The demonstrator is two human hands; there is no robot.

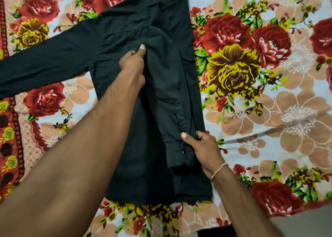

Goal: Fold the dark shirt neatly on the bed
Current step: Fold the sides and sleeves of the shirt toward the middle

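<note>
Head view: we look down on the dark shirt [143, 30], which lies flat on the bed [269, 120], its collar at the far end and its hem nearest us. The cloth is plain and near black, creased in soft ridges down the middle. Its right side is already folded inward, so that edge runs straight, and the right sleeve [172, 122] lies lengthwise along the body with the cuff [181, 156] toward the hem; a small pale button shows on that cuff. The other sleeve [45, 64] is spread out to the left across the flowered bedsheet [233, 71].

Our left hand [133, 62] pinches a ridge of cloth near the chest between thumb and curled fingers. Our right hand [204, 147] grips the folded sleeve at the cuff, thumb on top. A thin bracelet [219, 170] circles the right wrist.

We see no containers here.
</note>
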